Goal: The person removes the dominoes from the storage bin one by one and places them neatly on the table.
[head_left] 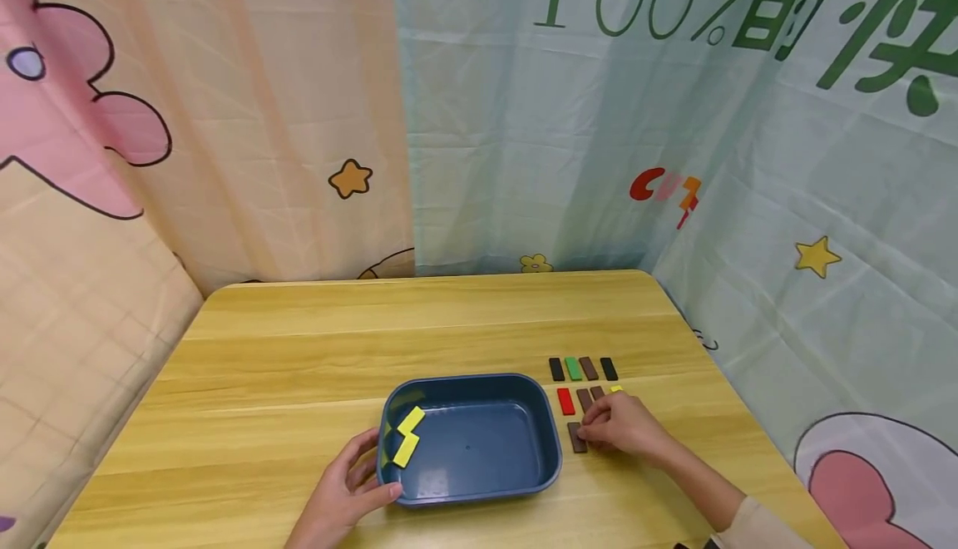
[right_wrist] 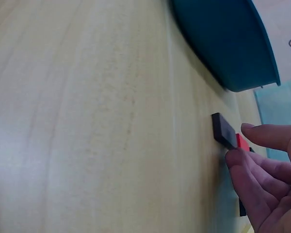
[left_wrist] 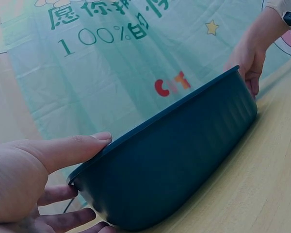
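1. The left hand (head_left: 344,495) grips the near left corner of the blue tray (head_left: 524,482), thumb on its rim.
2. The right hand (head_left: 624,428) pinches a brown tile (head_left: 576,438) lying on the worktop (head_left: 299,366) beside the tray.
3. Two yellow tiles (head_left: 407,437) lie inside.

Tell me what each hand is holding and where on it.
The left hand grips the blue tray at its near left corner, thumb on the rim. The right hand touches a brown tile at its end; no lifted hold shows.
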`<action>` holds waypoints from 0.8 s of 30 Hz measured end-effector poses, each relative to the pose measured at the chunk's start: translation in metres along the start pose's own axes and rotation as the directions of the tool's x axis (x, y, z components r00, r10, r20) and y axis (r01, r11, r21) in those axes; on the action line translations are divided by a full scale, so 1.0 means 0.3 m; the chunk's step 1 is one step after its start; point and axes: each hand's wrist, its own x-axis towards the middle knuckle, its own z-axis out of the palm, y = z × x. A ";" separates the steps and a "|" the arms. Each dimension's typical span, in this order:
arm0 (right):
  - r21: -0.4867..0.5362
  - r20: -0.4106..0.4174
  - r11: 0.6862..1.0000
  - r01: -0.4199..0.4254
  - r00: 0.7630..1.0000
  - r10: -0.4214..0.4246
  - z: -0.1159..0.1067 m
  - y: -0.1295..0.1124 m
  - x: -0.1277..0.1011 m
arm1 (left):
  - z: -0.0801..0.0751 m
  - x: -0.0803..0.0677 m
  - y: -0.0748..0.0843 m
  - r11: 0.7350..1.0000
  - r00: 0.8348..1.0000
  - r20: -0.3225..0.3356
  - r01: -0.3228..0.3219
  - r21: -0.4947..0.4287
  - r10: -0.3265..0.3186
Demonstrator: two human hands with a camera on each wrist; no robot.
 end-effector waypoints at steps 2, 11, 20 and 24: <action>-0.029 -0.021 1.000 -0.007 1.000 0.006 -0.009 -0.008 0.004 | 0.004 0.003 0.000 1.000 1.000 0.007 -0.009 -0.010 0.009; -0.073 -0.030 0.994 0.084 0.996 -0.087 -0.029 -0.069 0.059 | 0.000 0.009 -0.002 1.000 1.000 0.023 -0.007 -0.022 0.008; -0.137 -0.013 0.948 0.289 0.956 -0.293 -0.056 -0.181 0.118 | -0.004 0.008 0.001 1.000 1.000 0.029 -0.007 -0.027 0.008; -0.132 0.070 0.914 0.385 0.923 -0.378 -0.044 -0.237 0.141 | -0.003 0.003 0.002 1.000 1.000 0.019 -0.009 -0.029 0.009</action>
